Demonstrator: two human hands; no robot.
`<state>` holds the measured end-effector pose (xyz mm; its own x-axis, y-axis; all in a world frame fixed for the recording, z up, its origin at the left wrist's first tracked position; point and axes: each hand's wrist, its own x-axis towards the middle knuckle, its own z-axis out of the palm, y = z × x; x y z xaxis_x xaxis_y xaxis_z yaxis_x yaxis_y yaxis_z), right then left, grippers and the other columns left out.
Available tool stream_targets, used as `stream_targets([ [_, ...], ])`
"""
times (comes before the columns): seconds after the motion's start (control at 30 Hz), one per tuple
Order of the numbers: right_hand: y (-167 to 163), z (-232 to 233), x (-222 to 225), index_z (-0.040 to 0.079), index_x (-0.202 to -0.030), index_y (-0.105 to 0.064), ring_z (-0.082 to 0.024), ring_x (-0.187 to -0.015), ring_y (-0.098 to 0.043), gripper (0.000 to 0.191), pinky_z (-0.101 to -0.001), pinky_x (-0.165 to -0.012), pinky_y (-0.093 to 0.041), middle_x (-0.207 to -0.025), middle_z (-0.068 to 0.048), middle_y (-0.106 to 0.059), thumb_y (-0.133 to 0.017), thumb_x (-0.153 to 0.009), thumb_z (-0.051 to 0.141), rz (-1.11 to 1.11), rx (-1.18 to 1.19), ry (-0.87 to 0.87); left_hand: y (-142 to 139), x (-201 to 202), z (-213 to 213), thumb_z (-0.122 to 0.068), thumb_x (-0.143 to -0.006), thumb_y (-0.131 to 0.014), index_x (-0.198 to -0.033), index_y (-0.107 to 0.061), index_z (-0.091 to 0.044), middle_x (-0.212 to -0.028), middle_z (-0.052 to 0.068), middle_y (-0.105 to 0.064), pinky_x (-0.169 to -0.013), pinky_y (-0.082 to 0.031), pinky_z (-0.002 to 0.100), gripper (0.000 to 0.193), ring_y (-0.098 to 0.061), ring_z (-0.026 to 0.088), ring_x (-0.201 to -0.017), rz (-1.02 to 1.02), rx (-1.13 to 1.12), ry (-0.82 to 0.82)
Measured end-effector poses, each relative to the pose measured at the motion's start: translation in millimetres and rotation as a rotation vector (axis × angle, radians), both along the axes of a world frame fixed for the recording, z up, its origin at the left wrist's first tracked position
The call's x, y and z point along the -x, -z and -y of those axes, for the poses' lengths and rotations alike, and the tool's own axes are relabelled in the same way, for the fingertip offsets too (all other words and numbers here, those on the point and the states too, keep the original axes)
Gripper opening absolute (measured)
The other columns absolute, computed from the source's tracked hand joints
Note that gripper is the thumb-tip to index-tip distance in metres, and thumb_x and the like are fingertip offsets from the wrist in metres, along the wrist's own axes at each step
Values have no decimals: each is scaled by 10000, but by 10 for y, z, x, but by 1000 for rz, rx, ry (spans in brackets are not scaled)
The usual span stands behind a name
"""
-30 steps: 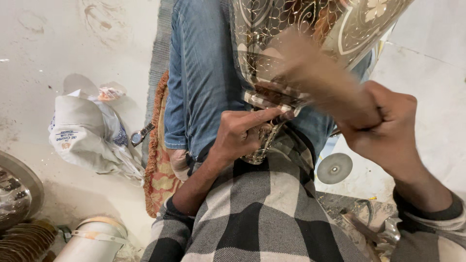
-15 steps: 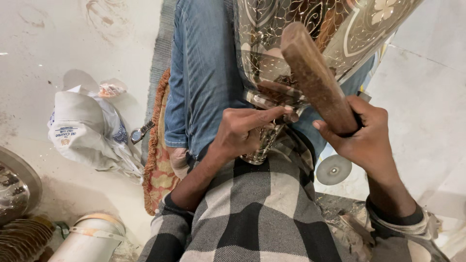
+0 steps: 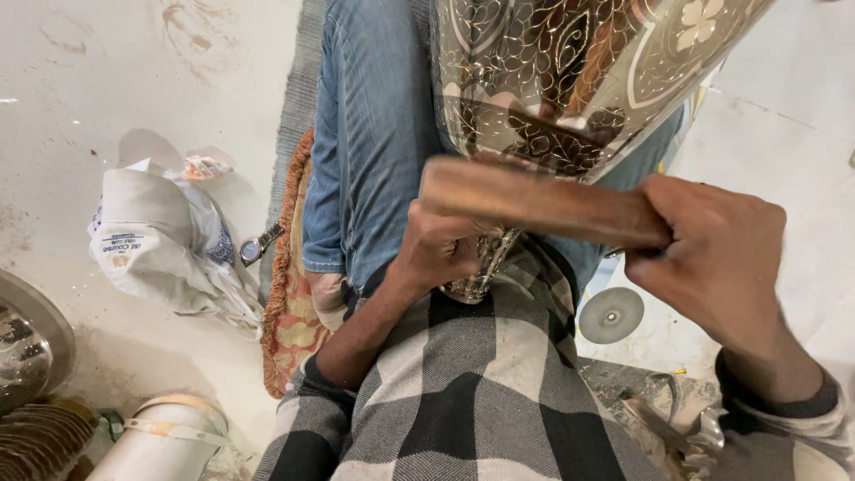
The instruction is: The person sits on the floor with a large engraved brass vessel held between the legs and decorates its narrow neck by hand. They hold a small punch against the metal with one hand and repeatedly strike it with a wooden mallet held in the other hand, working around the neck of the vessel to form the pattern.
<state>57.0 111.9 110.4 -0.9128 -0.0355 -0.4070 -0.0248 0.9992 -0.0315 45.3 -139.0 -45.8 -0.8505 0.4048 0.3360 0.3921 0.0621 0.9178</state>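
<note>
Floor (image 3: pixel 134 71): pale, stained and scuffed surface; I sit on it. Landmark for this entry: the fringed mat.

1. Fringed mat (image 3: pixel 289 303), orange-red patterned, lying under my leg, its fringe toward the open floor.
2. Wristwatch (image 3: pixel 258 247), metal band, touching the mat's fringed edge.
3. White plastic bag (image 3: pixel 160 245), crumpled, blue print, just beyond the watch, away from the mat.
4. Round metal tray (image 3: pixel 31 343), partly cut off, well apart from the mat at the frame's edge.
5. White cylindrical container (image 3: pixel 165 441), near the mat's lower corner.
6. Small grey disc (image 3: pixel 611 314), on the far side of my lap from the mat.
</note>
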Motion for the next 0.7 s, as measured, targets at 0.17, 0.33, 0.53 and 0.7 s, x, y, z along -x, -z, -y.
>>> stream_targets([
  [0.17,54,30,21,36,-933,-670,-75,-694,-632,143,-253,-611,-510,-795,-51,-694,-797,-902,-24,-195,863,266,106,-51,2,142,-713,-586,-1269,-703,-151,-1016,120,-783,-681,-643,278,640,-788,177,-820,-5,-39,3],
  [0.33,17,41,5,46,-953,-707,-176,-659,-597,308,-333,-596,-454,-739,-101,-674,-844,-678,36,-186,378,55,233,-71,-19,105,-739,-637,-1037,-754,-103,-903,69,-777,-663,-658,264,381,-771,147,-738,31,-23,8],
  [0.53,-19,47,73,46,-914,-651,-196,-602,-594,323,-350,-574,-463,-724,-115,-623,-783,-619,59,-107,398,119,182,-23,-18,141,-686,-637,-1071,-780,-128,-948,97,-827,-495,-568,260,491,-751,138,-633,97,78,61],
  [0.7,78,42,23,103,-911,-674,-108,-608,-634,129,-258,-504,-489,-757,-54,-672,-790,-874,60,-160,1082,358,70,-12,-3,176,-711,-595,-1314,-686,-135,-1175,144,-769,-670,-660,263,685,-801,188,-881,82,-70,65],
])
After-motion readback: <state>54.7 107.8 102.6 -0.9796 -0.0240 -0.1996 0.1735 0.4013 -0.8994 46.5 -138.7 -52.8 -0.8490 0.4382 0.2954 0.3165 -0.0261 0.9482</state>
